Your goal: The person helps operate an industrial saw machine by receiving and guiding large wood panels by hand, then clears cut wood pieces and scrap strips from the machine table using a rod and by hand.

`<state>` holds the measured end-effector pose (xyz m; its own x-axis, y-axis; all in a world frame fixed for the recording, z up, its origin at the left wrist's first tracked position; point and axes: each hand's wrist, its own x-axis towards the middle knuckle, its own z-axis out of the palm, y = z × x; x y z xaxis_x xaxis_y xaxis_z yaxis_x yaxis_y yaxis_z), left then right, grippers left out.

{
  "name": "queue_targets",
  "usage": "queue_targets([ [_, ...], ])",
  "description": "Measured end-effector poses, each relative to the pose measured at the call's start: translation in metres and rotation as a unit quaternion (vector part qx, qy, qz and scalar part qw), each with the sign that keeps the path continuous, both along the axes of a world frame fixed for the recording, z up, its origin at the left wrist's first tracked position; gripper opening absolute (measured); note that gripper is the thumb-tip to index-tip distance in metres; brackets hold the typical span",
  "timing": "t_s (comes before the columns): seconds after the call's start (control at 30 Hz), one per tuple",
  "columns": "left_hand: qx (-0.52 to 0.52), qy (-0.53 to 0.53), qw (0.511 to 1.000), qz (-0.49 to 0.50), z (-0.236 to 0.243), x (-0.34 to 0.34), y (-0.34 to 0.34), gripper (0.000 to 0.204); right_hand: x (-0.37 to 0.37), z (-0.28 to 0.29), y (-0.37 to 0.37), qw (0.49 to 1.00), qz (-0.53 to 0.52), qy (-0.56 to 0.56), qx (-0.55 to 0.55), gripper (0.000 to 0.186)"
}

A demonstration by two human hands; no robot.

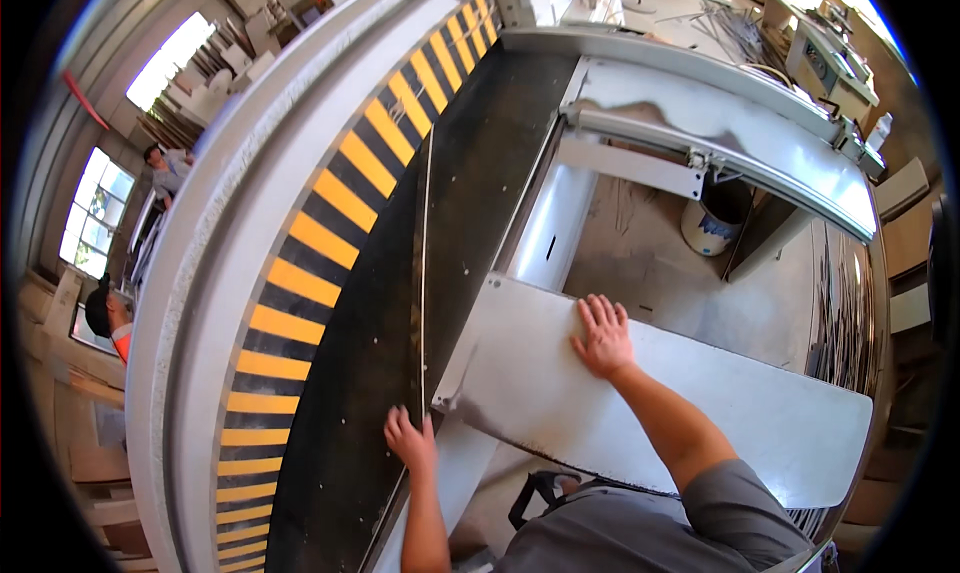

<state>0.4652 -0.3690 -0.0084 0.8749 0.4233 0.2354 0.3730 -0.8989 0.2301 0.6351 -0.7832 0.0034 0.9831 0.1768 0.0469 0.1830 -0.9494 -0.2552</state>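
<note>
A long thin strip (pixel 421 273) with a pale edge lies lengthwise on the dark machine bed (pixel 370 343). Its near end reaches my left hand (pixel 412 441), whose thumb and fingers are apart over the bed; whether they touch the strip is hard to see. My right hand (pixel 605 337) lies flat, fingers stretched out, on a broad grey metal support plate (pixel 700 393) that juts out from the bed toward the right. Neither hand visibly holds anything.
A yellow-and-black striped guard (pixel 320 238) curves along the left of the bed. Beyond the plate stand a metal frame rail (pixel 720 153), a white bucket (pixel 712 228) and a stack of thin strips (pixel 838 313). Two people, one a person in grey (pixel 170 171), are at far left.
</note>
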Motion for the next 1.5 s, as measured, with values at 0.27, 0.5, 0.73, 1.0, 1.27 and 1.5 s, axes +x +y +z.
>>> queue_targets([
  [0.27,-0.22,-0.017,0.974,0.062,-0.004,-0.228,-0.113,0.046,-0.009,-0.028,-0.023,0.995,0.043,-0.069,0.05,0.071],
  [0.5,-0.23,-0.014,0.968,0.102,0.036,-0.323,-0.194,0.043,-0.105,-0.029,0.0,0.904,0.03,0.249,0.346,0.073],
  [0.73,-0.208,-0.046,0.975,0.065,0.107,-0.366,-0.229,0.042,-0.173,0.005,0.061,0.411,-0.007,0.551,0.727,0.052],
  [1.0,-0.252,-0.052,0.966,0.014,0.124,-0.318,-0.235,0.056,-0.214,0.018,0.023,0.562,0.01,0.424,0.71,0.029],
  [1.27,-0.358,-0.068,0.926,-0.099,0.152,-0.243,-0.252,0.073,-0.2,0.066,-0.024,0.639,-0.014,0.355,0.682,0.034],
  [1.5,-0.552,-0.141,0.728,-0.382,0.23,-0.078,-0.332,0.089,-0.103,0.19,-0.117,0.779,-0.004,-0.201,0.594,0.084],
])
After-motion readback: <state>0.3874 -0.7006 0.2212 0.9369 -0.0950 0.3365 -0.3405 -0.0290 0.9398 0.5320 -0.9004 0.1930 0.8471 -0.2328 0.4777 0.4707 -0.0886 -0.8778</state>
